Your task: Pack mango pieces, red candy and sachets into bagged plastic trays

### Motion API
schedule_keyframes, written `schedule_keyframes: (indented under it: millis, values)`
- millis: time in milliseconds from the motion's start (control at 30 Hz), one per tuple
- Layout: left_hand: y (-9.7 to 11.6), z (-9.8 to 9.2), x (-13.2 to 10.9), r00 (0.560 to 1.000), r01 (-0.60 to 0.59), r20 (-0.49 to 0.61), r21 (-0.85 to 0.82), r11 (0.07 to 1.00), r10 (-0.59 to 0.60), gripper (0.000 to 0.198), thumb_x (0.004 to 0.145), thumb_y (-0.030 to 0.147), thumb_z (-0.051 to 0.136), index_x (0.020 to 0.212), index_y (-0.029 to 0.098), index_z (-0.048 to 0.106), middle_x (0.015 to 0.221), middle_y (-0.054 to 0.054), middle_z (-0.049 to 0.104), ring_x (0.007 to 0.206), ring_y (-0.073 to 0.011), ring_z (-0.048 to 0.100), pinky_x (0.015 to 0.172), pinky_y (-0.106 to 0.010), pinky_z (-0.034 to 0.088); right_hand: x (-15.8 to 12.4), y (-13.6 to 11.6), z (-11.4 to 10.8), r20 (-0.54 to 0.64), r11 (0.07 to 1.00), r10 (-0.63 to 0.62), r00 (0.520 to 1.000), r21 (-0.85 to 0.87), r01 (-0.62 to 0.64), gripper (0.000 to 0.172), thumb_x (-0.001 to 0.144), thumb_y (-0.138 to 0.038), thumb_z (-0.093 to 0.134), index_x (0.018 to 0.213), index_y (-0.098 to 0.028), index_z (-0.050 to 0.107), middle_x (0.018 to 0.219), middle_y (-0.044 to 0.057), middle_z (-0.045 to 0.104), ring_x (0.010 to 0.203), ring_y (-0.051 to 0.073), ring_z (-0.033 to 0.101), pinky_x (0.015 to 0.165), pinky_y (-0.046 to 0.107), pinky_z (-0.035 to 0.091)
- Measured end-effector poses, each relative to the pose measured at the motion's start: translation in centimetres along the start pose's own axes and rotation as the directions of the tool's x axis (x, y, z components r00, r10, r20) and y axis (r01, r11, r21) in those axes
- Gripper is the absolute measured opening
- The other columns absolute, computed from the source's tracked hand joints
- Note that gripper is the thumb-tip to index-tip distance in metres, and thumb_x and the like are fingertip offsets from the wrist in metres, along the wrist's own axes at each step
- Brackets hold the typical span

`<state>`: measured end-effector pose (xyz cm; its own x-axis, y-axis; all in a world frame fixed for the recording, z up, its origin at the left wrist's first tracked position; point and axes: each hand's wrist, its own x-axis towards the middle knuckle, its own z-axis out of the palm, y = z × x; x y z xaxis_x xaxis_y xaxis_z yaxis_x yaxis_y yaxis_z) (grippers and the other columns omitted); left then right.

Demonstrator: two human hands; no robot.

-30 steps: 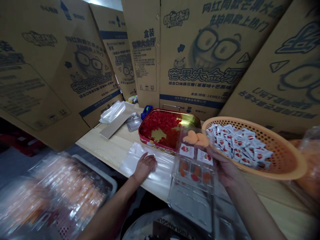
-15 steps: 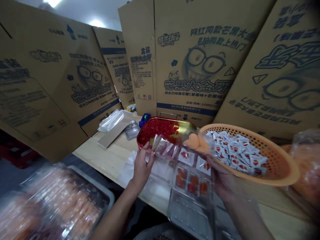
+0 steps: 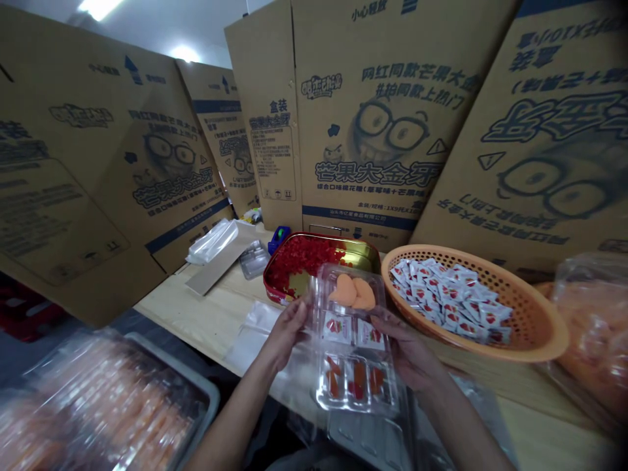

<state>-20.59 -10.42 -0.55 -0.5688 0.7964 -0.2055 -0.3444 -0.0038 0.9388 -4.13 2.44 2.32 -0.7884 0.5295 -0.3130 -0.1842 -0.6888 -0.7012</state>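
My right hand (image 3: pixel 409 353) grips the right side of a clear plastic tray (image 3: pixel 360 399), tilted up over the table's front edge. In the tray lie orange heart-shaped pieces (image 3: pixel 354 291) at the top, white printed sachets (image 3: pixel 337 327) in the middle and red-orange pieces (image 3: pixel 357 381) in the bottom compartments. My left hand (image 3: pixel 284 333) is closed at the tray's left edge, pinching thin clear plastic that looks like a bag (image 3: pixel 313 294); where it ends is hard to make out. Below the held tray sits another clear tray (image 3: pixel 367 435).
Behind stands a red-and-gold tin (image 3: pixel 360 252) with red bits. To its right is an orange basket (image 3: pixel 540 333) of sachets. Clear bags (image 3: pixel 213 242), a cardboard strip (image 3: pixel 216 271) and a blue tape dispenser (image 3: pixel 279 240) lie left. A grey crate (image 3: pixel 209 392) holds wrapped orange goods. Cartons (image 3: pixel 363 131) wall the back.
The filled tray has come nearer and turned more upright toward me. My left hand has moved in beside its left edge, and the clear plastic is less spread out. The view has shifted slightly.
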Motion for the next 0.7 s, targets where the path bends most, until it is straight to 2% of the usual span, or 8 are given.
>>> schedule_keyframes:
  millis: [67, 133, 200, 333, 433, 500, 600, 700]
  values:
    - [-0.1, -0.3, 0.3, 0.997, 0.045, 0.055, 0.017, 0.999, -0.046, 0.036, 0.067, 0.048, 0.066, 0.078, 0.013, 0.061, 0.067, -0.003, 0.061, 0.058, -0.011, 0.054, 0.055, -0.022, 0.038, -0.1, -0.1, -0.5, -0.012, 1.0, -0.015, 1.0, -0.023, 0.015, 0.017, 0.057, -0.019, 0.075, 0.073, -0.021, 0.067, 0.072, 0.0, 0.07, 0.06, 0.016, 0.064, 0.06, 0.028, 0.051]
    - [-0.2, -0.4, 0.4, 0.999, 0.025, 0.029, 0.024, 0.999, -0.025, 0.035, 0.062, 0.044, 0.072, 0.066, 0.012, 0.058, 0.056, 0.0, 0.057, 0.051, -0.0084, 0.049, 0.052, -0.021, 0.036, -0.1, -0.4, -1.2, -0.053, 0.997, -0.066, 0.996, -0.041, 0.064, 0.015, 0.058, -0.019, 0.075, 0.071, -0.022, 0.067, 0.072, 0.0, 0.071, 0.061, 0.017, 0.064, 0.061, 0.03, 0.052]
    - [-0.1, -0.4, 0.4, 1.0, -0.02, -0.02, 0.018, 1.0, 0.02, 0.034, 0.057, 0.04, 0.076, 0.062, 0.013, 0.056, 0.052, 0.002, 0.055, 0.049, -0.0072, 0.047, 0.052, -0.021, 0.035, 0.2, -1.1, -1.9, -0.128, 0.989, -0.149, 0.981, -0.031, 0.146, 0.013, 0.059, -0.02, 0.073, 0.07, -0.022, 0.067, 0.072, 0.0, 0.071, 0.063, 0.018, 0.064, 0.064, 0.033, 0.053]
    - [0.2, -0.4, 0.0, 0.989, -0.118, -0.085, 0.079, 0.99, 0.124, 0.033, 0.05, 0.031, 0.08, 0.058, 0.014, 0.053, 0.052, 0.004, 0.055, 0.05, -0.0064, 0.045, 0.052, -0.02, 0.035, 1.2, -4.1, -2.0, -0.282, 0.917, -0.37, 0.885, 0.04, 0.397, 0.01, 0.066, -0.019, 0.069, 0.074, -0.023, 0.066, 0.075, -0.002, 0.071, 0.069, 0.016, 0.065, 0.069, 0.031, 0.054]
    - [0.3, -0.1, -0.5, 0.98, -0.169, -0.079, 0.153, 0.974, 0.182, 0.032, 0.053, 0.03, 0.079, 0.062, 0.014, 0.053, 0.056, 0.004, 0.057, 0.053, -0.0062, 0.045, 0.053, -0.019, 0.034, 2.0, -6.5, -0.2, -0.237, 0.805, -0.554, 0.798, 0.094, 0.586, 0.011, 0.071, -0.018, 0.064, 0.082, -0.021, 0.065, 0.083, -0.001, 0.07, 0.078, 0.015, 0.065, 0.075, 0.028, 0.053]
    - [0.4, 0.1, -0.8, 0.98, -0.173, -0.064, 0.183, 0.968, 0.187, 0.031, 0.055, 0.03, 0.078, 0.064, 0.014, 0.052, 0.058, 0.004, 0.058, 0.055, -0.0062, 0.046, 0.054, -0.019, 0.034, 2.4, -7.5, 1.5, -0.192, 0.733, -0.636, 0.747, 0.151, 0.663, 0.011, 0.073, -0.015, 0.061, 0.083, -0.019, 0.065, 0.087, 0.0, 0.07, 0.082, 0.013, 0.064, 0.079, 0.027, 0.052]
    - [0.7, 0.6, -1.3, 0.981, -0.17, -0.051, 0.225, 0.959, 0.186, 0.032, 0.055, 0.03, 0.077, 0.064, 0.014, 0.051, 0.059, 0.004, 0.057, 0.056, -0.0062, 0.045, 0.055, -0.019, 0.034, 3.2, -8.1, 3.9, -0.145, 0.685, -0.686, 0.713, 0.203, 0.7, 0.01, 0.076, -0.012, 0.057, 0.081, -0.018, 0.063, 0.087, 0.0, 0.069, 0.082, 0.012, 0.064, 0.082, 0.028, 0.051]
    - [1.2, 1.2, -2.0, 0.981, -0.174, -0.043, 0.253, 0.952, 0.191, 0.033, 0.054, 0.031, 0.077, 0.062, 0.014, 0.05, 0.057, 0.004, 0.055, 0.055, -0.0062, 0.043, 0.054, -0.019, 0.033, 4.1, -7.7, 5.1, -0.1, 0.66, -0.719, 0.687, 0.212, 0.721, 0.007, 0.077, -0.014, 0.057, 0.077, -0.019, 0.061, 0.085, -0.001, 0.068, 0.083, 0.011, 0.064, 0.084, 0.03, 0.05]
